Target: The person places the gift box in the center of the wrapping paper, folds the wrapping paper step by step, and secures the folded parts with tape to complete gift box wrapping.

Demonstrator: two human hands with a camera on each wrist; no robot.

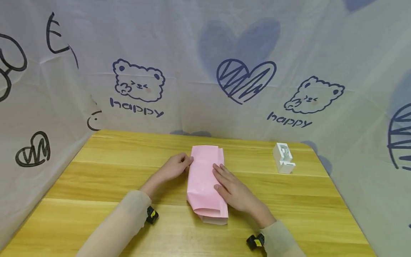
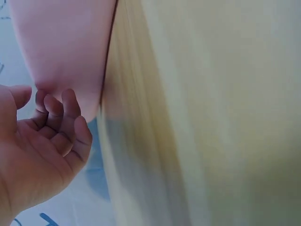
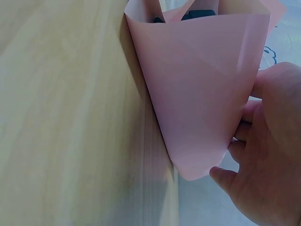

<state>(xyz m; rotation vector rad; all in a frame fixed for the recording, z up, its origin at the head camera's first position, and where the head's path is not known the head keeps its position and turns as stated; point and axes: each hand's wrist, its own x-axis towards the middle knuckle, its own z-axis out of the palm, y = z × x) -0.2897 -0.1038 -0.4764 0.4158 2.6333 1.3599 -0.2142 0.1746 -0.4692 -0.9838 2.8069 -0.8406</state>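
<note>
A pink sheet of paper (image 1: 205, 178), folded into a long hollow wrap, lies on the table with its loose end towards me. Dark, hard-edged pieces (image 3: 202, 14) show at the wrap's opening in the right wrist view; their kind is unclear. My left hand (image 1: 174, 166) touches the wrap's left edge near the far end. In the left wrist view its fingers (image 2: 69, 101) bend loosely against the paper, thumb apart from them. My right hand (image 1: 236, 189) rests on the wrap's right side, fingers spread over the paper.
Towards the table's far right corner stands a small white tape dispenser (image 1: 284, 160). The wooden table (image 1: 112, 171) meets a pale cloth backdrop (image 1: 192, 103) with bear and heart drawings along its back and sides.
</note>
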